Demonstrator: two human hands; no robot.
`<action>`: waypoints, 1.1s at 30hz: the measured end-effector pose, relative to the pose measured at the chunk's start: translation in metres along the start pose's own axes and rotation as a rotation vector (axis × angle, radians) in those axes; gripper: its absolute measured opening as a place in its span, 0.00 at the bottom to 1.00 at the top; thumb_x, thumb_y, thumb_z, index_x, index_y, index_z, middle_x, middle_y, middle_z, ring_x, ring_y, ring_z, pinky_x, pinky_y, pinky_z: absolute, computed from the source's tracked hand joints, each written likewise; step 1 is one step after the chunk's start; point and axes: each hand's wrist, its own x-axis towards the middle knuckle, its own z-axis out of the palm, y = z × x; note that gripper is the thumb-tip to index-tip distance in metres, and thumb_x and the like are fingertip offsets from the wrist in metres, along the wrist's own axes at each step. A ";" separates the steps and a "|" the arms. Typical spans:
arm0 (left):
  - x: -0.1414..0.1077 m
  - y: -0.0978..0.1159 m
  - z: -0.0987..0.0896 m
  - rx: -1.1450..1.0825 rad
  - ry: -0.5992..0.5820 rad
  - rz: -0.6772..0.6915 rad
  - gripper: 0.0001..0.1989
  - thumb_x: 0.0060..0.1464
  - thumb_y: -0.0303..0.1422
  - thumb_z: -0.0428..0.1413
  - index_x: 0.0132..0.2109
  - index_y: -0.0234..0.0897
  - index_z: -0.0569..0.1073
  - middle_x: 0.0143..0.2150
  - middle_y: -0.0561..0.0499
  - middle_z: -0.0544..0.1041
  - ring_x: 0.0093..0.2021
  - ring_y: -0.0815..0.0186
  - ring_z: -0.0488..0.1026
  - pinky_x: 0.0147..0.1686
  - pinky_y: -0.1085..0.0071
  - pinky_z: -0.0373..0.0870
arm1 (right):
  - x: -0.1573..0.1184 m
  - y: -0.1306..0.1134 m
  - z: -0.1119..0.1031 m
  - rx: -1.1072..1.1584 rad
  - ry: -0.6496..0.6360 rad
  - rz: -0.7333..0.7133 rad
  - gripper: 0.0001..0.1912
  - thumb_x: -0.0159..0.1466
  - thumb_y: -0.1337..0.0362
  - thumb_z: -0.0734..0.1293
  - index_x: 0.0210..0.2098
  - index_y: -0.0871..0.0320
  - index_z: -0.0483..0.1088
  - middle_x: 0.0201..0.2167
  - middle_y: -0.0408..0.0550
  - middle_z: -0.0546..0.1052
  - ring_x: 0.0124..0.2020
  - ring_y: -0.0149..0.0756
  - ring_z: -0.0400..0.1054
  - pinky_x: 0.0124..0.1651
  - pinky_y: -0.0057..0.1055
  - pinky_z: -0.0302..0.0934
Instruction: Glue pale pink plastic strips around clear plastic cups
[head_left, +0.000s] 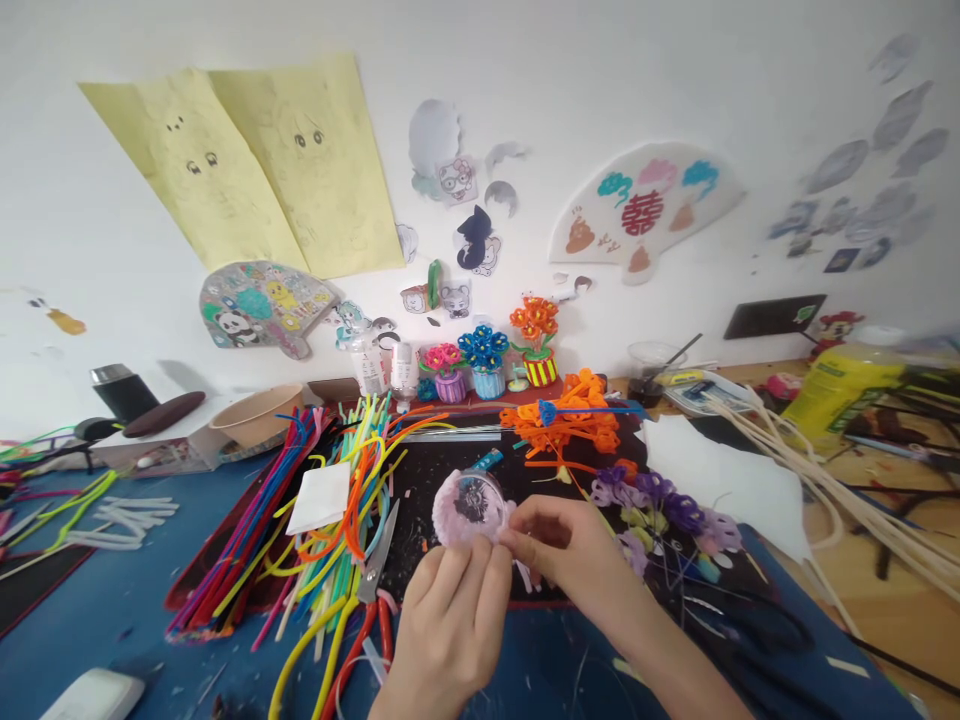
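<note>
A small round cup wrapped in pale pink fuzzy pipe cleaner [450,508] is at the middle of the black mat, its clear rim facing up. My left hand [454,620] grips its near side, with fingers folded over the pink wrapping. At the cup's right edge my right hand [559,540] pinches the pink pipe cleaner between thumb and forefinger. Short pink ends hang below the fingertips. Red-handled scissors [379,560] lie left of the cup, blades pointing away.
Bundles of coloured pipe cleaners [360,480] lie left. Orange flowers [562,415] and purple flowers [667,500] are at the right. Small flower pots [487,382] stand along the wall. A yellow bottle [840,390] and white paper [720,480] are farther right.
</note>
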 end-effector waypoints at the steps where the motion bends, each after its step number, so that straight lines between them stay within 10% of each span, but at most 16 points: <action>1: 0.001 0.000 0.000 0.000 0.013 0.004 0.16 0.62 0.17 0.42 0.41 0.29 0.74 0.33 0.44 0.81 0.32 0.63 0.70 0.39 0.66 0.62 | 0.000 0.000 0.000 0.007 0.000 0.005 0.20 0.52 0.49 0.77 0.27 0.60 0.74 0.19 0.40 0.71 0.17 0.27 0.62 0.21 0.24 0.56; 15: -0.009 -0.003 0.002 -0.076 0.117 -0.015 0.13 0.59 0.15 0.47 0.42 0.29 0.73 0.34 0.42 0.81 0.35 0.62 0.72 0.40 0.66 0.66 | 0.000 0.009 0.016 0.122 0.073 0.053 0.24 0.52 0.44 0.74 0.28 0.61 0.73 0.18 0.40 0.70 0.14 0.24 0.58 0.17 0.22 0.50; 25: 0.001 -0.014 -0.004 -0.796 -0.103 -0.907 0.15 0.56 0.35 0.60 0.48 0.42 0.64 0.29 0.56 0.78 0.32 0.64 0.75 0.36 0.69 0.69 | -0.006 -0.019 -0.010 -0.107 0.242 -0.168 0.16 0.60 0.50 0.70 0.29 0.58 0.72 0.25 0.42 0.69 0.27 0.31 0.60 0.30 0.27 0.54; 33: 0.012 -0.015 -0.009 -1.322 -0.116 -1.204 0.26 0.50 0.42 0.65 0.50 0.40 0.63 0.23 0.59 0.73 0.24 0.71 0.58 0.30 0.71 0.55 | -0.008 -0.020 -0.008 -0.212 -0.082 -0.204 0.11 0.62 0.54 0.70 0.36 0.55 0.79 0.33 0.44 0.74 0.30 0.31 0.62 0.33 0.26 0.55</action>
